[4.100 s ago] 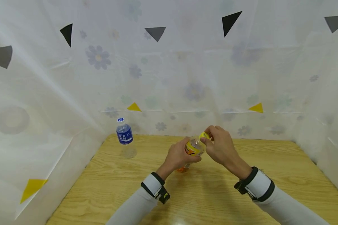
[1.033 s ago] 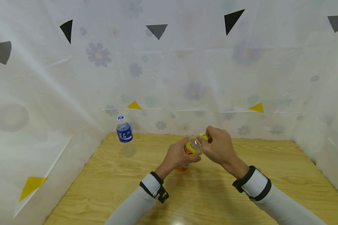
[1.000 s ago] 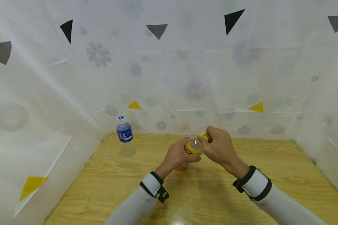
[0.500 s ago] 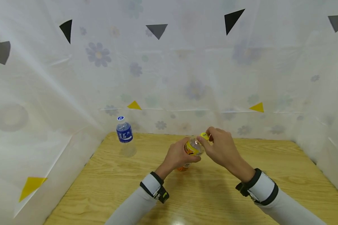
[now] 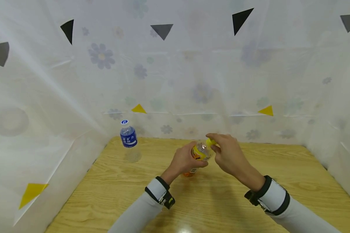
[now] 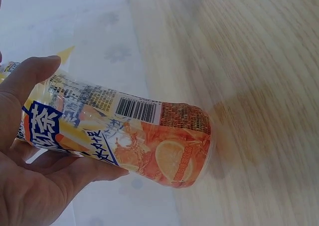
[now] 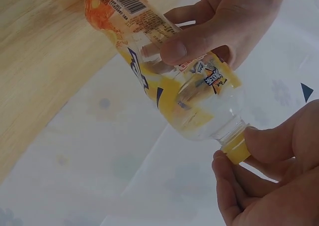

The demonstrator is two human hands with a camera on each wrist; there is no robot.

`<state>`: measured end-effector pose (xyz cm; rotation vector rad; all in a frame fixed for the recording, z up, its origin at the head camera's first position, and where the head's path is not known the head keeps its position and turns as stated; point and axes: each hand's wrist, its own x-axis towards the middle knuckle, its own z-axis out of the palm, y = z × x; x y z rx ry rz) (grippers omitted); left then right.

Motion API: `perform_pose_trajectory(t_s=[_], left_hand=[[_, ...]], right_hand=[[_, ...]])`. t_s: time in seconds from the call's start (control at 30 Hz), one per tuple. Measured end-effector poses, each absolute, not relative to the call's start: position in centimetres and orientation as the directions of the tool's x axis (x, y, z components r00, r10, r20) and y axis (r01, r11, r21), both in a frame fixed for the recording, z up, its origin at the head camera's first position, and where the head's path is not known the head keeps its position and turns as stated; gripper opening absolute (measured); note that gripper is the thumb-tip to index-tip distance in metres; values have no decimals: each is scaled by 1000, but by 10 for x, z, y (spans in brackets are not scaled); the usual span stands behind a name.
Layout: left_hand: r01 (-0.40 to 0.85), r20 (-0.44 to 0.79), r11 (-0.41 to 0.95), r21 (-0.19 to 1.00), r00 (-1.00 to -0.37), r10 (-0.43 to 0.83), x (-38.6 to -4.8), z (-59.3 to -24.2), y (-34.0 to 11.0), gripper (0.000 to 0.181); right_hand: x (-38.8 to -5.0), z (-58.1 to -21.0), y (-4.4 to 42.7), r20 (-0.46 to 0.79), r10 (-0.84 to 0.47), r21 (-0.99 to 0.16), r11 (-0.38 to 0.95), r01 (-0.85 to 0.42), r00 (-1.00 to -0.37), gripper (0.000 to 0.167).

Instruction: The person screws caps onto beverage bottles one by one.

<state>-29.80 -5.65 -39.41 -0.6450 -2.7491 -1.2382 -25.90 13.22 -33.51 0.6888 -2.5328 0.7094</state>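
My left hand (image 5: pixel 184 160) is wrapped around the upper body of a clear iced-tea bottle (image 5: pixel 200 152) with a yellow and orange label. The bottle leans to the right; in the left wrist view its orange base (image 6: pixel 182 153) is close to the tabletop, and I cannot tell whether they touch. With thumb and fingertips my right hand (image 5: pixel 229 157) pinches the yellow cap (image 7: pixel 237 150), which sits on the bottle's neck (image 7: pixel 232 130) in the right wrist view. No liquid shows in the bottle's clear upper part.
A second clear bottle (image 5: pixel 129 137) with a blue label and a blue-and-white cap stands upright at the table's back left. The wood-grain table (image 5: pixel 105 194) is bounded by pale flowered plastic sheeting (image 5: pixel 175 81) at the back and both sides.
The right hand has turned about the cap and shifted its fingers, its index finger now reaching over the top. The left hand and the bottle have stayed almost where they were.
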Motion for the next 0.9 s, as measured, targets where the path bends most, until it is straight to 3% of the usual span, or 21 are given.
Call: perform_pose_trajectory(t_s=[0.5,0.9], left_hand=[[410,233,578,706,-904,358,-297,-394,-57,59],[410,235,570,711,-904,357,-297,-394,-56,58]], right_hand=[[-261,-342,128,588,-341,-277,767,-579,-733,34],[-263,-342,127,612,-318,-278,771,-573,-724,28]])
